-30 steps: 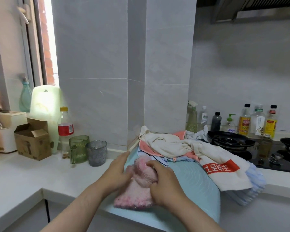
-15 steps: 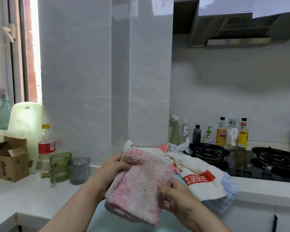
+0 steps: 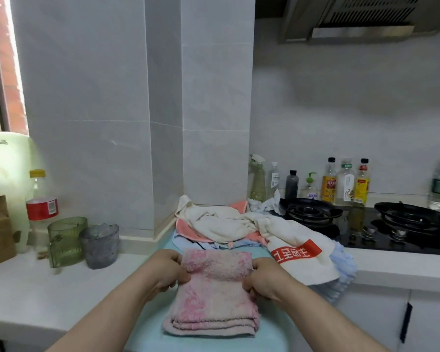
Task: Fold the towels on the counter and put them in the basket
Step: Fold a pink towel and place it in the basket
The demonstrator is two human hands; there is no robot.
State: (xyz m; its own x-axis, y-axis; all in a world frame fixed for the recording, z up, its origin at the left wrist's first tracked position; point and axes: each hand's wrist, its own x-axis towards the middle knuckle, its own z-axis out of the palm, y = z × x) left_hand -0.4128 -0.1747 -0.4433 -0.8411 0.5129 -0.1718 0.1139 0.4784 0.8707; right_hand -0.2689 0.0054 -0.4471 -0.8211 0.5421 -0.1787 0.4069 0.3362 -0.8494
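Fingers [image 3: 181, 277] of your left hand [image 3: 168, 271] and right hand [image 3: 264, 278] pinch the far edge of the pink towel [image 3: 214, 303] at 9 and 3 o'clock. It lies layered on the teal mat [image 3: 273, 335], so you look mid-fold. Next, likely draw that edge toward 6 o'clock; the unfolded pile [image 3: 221, 226] waits at 12, with no basket in view.

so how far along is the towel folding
Done: the pink towel lies folded in layers. In hand: the left hand and right hand grip its far edge. Left: the heap of towels behind it is unfolded, and no basket is in view.
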